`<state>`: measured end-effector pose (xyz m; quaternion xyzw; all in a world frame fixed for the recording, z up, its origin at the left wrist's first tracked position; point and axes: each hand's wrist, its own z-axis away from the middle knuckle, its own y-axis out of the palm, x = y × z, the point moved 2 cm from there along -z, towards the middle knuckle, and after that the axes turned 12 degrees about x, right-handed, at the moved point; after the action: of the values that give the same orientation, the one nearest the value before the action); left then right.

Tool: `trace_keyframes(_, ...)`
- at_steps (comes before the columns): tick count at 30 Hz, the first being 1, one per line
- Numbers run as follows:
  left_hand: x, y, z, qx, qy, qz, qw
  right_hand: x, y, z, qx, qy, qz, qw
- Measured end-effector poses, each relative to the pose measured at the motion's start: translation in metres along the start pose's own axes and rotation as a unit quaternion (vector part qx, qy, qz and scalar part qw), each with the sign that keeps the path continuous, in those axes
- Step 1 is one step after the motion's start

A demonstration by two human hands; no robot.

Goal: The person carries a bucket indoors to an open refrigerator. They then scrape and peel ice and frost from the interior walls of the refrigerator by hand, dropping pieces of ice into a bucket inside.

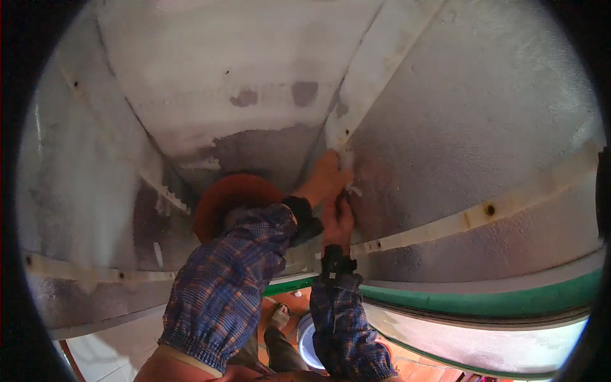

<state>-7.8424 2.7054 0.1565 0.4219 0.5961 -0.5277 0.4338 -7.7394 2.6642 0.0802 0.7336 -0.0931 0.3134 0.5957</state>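
My left hand (324,178) reaches across to the lower end of a pale strip (369,76) on the grey, damp-looking panel (458,108). Its fingers are curled closed against the strip, and whatever they grip is hidden. Just below, my right hand (337,219) points upward with its fingertips pinched together, close under the left fingers. A small white scrap (355,190) shows beside the right fingertips; I cannot tell whether they hold it. Plaid sleeves cover both my forearms.
A reddish-brown round tub (213,207) sits behind my left forearm. Pale bands with dark holes (439,226) run along the panels. A green edge (484,304) curves below on the right. Down on the orange floor stand a light-blue basin (308,340) and a foot (280,316).
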Motion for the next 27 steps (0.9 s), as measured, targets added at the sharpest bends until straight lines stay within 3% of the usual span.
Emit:
trace_keyframes(4,0.012,0.008,-0.005,-0.033,0.052,-0.104,0.993,-0.005,-0.019,-0.003,0.054,-0.038,0.026,0.997)
trace_keyframes(6,0.024,0.005,-0.014,-0.045,0.088,-0.147,0.984,0.006,0.004,0.004,0.042,-0.010,0.153,0.987)
trace_keyframes(7,0.046,0.004,-0.024,0.002,0.180,-0.317,0.931,0.007,0.004,0.002,0.041,-0.012,0.153,0.987)
trace_keyframes(8,0.058,0.008,-0.025,0.051,0.261,-0.471,0.841,0.005,0.000,0.001,0.025,0.019,-0.055,0.998)
trace_keyframes(9,0.050,0.008,-0.017,0.053,0.259,-0.469,0.843,0.003,-0.002,0.001,0.007,0.050,-0.260,0.964)
trace_keyframes(10,0.043,0.001,-0.011,0.044,0.161,-0.195,0.966,0.003,-0.002,0.001,0.004,0.050,-0.261,0.964)
trace_keyframes(11,0.044,-0.001,-0.008,0.029,0.048,0.096,0.994,0.002,-0.001,-0.001,-0.020,0.053,-0.356,0.933)
trace_keyframes(12,0.047,0.001,-0.008,0.032,0.048,0.095,0.994,0.002,-0.001,-0.003,-0.042,0.055,-0.448,0.892)
trace_keyframes(13,0.051,0.000,-0.006,0.029,0.060,0.124,0.990,0.003,-0.001,-0.002,-0.043,0.054,-0.447,0.892)
trace_keyframes(15,0.071,-0.003,0.000,0.024,0.070,0.154,0.985,0.000,-0.003,-0.002,-0.022,0.069,-0.398,0.914)
trace_keyframes(17,0.087,-0.016,0.014,-0.001,0.147,0.134,0.980,0.000,0.020,0.002,0.013,0.062,-0.343,0.937)
trace_keyframes(18,0.084,-0.026,0.028,-0.002,0.147,0.134,0.980,-0.006,0.028,0.004,0.050,0.054,-0.286,0.955)
trace_keyframes(19,0.087,-0.037,0.045,0.009,0.060,0.215,0.975,-0.019,0.027,0.006,0.049,0.058,-0.287,0.955)
trace_keyframes(20,0.092,-0.049,0.063,0.019,-0.029,0.293,0.956,-0.042,0.017,0.007,0.040,0.113,-0.228,0.966)
trace_keyframes(22,0.158,-0.069,0.095,0.023,-0.009,0.332,0.943,-0.094,-0.011,0.015,0.029,0.172,-0.170,0.970)
trace_keyframes(24,0.183,-0.082,0.112,0.029,0.016,0.370,0.928,-0.139,-0.041,0.022,0.083,0.213,0.129,0.965)
trace_keyframes(25,0.186,-0.091,0.122,-0.047,-0.077,0.198,0.976,-0.135,-0.025,0.029,0.083,0.215,0.129,0.964)
trace_keyframes(26,0.185,-0.100,0.127,-0.119,-0.165,0.017,0.979,-0.133,-0.012,0.039,-0.038,0.245,0.041,0.968)
trace_keyframes(27,0.181,-0.101,0.124,-0.119,-0.164,0.017,0.979,-0.131,-0.003,0.047,-0.159,0.269,-0.047,0.949)
